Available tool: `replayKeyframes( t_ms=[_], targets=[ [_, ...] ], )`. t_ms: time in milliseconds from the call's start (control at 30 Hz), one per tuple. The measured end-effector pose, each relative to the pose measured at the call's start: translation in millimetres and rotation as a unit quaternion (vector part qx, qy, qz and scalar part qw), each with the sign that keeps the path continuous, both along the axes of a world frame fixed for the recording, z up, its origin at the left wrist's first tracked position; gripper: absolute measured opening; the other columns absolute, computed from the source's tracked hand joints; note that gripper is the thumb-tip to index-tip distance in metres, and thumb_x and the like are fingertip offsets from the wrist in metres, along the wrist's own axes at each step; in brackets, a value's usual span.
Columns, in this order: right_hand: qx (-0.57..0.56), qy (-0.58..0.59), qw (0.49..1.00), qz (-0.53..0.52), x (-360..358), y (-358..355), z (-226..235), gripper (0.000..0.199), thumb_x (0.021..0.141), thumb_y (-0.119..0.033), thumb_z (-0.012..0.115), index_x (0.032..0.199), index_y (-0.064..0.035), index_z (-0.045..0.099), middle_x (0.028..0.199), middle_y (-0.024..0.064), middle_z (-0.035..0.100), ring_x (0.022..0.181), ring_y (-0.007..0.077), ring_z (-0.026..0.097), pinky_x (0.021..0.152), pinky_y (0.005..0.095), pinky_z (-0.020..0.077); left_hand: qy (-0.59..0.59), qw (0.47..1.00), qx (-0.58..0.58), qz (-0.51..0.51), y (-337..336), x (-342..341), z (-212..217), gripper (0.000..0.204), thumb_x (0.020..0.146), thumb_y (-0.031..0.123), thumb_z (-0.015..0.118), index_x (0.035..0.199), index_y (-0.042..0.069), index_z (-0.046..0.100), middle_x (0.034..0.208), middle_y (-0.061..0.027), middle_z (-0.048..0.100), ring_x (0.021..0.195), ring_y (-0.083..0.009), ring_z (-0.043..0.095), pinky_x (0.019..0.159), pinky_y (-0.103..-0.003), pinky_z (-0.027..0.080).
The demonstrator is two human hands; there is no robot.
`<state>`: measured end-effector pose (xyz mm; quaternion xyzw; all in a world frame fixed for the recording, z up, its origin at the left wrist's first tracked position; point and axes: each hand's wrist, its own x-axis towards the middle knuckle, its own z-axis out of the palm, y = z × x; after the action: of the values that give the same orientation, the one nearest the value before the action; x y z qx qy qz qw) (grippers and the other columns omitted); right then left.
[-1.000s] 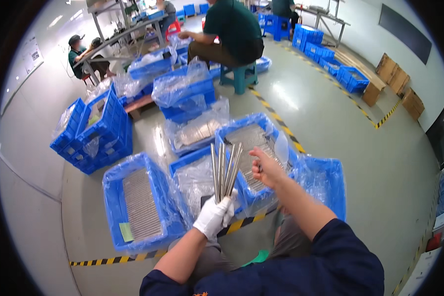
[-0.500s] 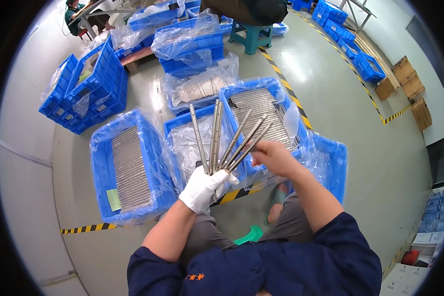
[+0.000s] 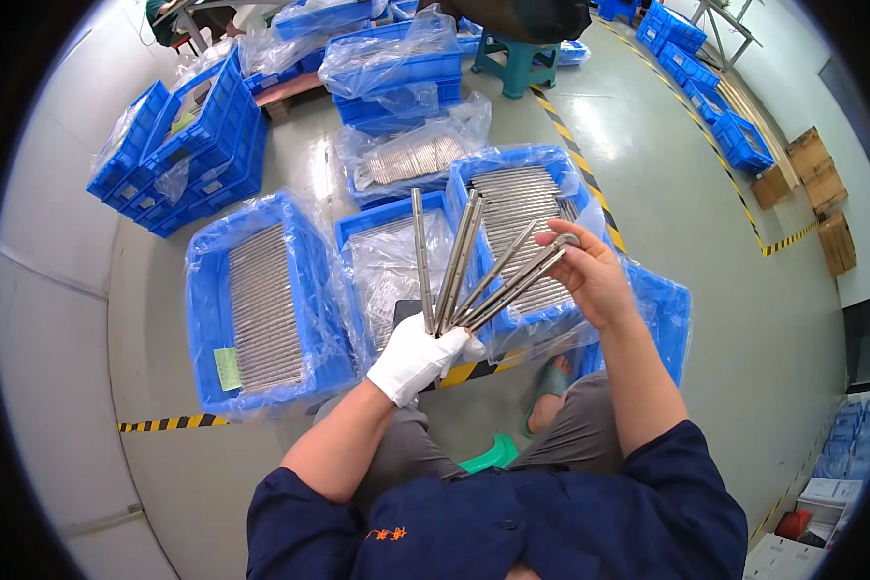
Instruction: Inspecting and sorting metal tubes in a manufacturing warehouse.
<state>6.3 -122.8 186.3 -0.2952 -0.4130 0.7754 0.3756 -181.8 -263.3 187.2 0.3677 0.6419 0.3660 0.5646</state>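
Note:
My left hand (image 3: 418, 360), in a white glove, is closed around the lower ends of several slim metal rods (image 3: 461, 253), which fan out upward and to the right. My bare right hand (image 3: 594, 277) is at the upper ends of the rightmost rods. Its thumb and fingers pinch a small round metal piece (image 3: 567, 240) against or beside a rod tip; whether the piece sits on the rod I cannot tell. Behind the rods stands a blue crate (image 3: 464, 179) lined with plastic, with rows of similar rods in it.
A lined blue crate (image 3: 195, 319) of rods stands at the left, another (image 3: 350, 230) in the middle, partly under plastic film. Farther off are stacked blue crates (image 3: 245, 145) and a teal stool (image 3: 515, 64). Striped tape (image 3: 590, 184) marks the floor.
My right hand has risen and moved right, from beside the rods to their upper tips, where it now pinches the round piece. The rods in my left hand have shifted slightly right.

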Motion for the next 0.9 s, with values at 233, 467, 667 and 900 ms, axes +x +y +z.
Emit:
replayKeyframes(
  t_ms=[233, 467, 667, 900],
  targets=[
    [-0.002, -0.067, 0.997, 0.041, 9, 17, -5, 0.014, 0.083, -0.017, 0.052, 0.074, -0.0065, 0.053, 0.069, 0.0017, 0.053, 0.057, 0.0068, 0.046, 0.047, 0.0208, 0.0347, -0.191, 0.976, -0.006, -0.104, -8, -8, -14, 0.019, 0.076, 0.019, 0.054, 0.076, 0.001, 0.061, 0.072, -0.0085, 0.063, 0.044, -0.0087, 0.043, 0.043, -0.022, 0.036],
    [0.050, -0.128, 0.962, 0.235, -13, -1, -9, 0.021, 0.078, -0.025, 0.061, 0.083, -0.0045, 0.058, 0.055, -0.0053, 0.043, 0.047, 0.0034, 0.035, 0.042, 0.0190, 0.0263, -0.157, 0.969, -0.017, -0.190, -7, 1, -9, 0.019, 0.074, 0.021, 0.054, 0.073, 0.003, 0.062, 0.069, -0.0062, 0.062, 0.044, -0.0080, 0.044, 0.043, -0.022, 0.034],
    [0.050, -0.188, 0.956, 0.222, -15, -5, 6, 0.017, 0.078, -0.023, 0.061, 0.079, -0.0053, 0.059, 0.055, -0.0058, 0.043, 0.047, 0.0034, 0.035, 0.042, 0.0186, 0.0266, -0.164, 0.967, -0.041, -0.190, -10, 4, -10, 0.017, 0.074, 0.019, 0.054, 0.072, 0.004, 0.061, 0.068, -0.0055, 0.062, 0.046, -0.0079, 0.044, 0.043, -0.022, 0.035],
    [0.033, -0.076, 0.992, 0.092, -13, -6, -5, 0.017, 0.083, -0.020, 0.055, 0.078, -0.0041, 0.056, 0.053, -0.0062, 0.039, 0.045, 0.0041, 0.033, 0.042, 0.0187, 0.0251, -0.195, 0.962, -0.025, -0.191, -9, 11, -11, 0.016, 0.074, 0.017, 0.052, 0.077, 0.003, 0.060, 0.071, -0.0057, 0.062, 0.047, -0.0079, 0.044, 0.045, -0.021, 0.035]
  ],
)
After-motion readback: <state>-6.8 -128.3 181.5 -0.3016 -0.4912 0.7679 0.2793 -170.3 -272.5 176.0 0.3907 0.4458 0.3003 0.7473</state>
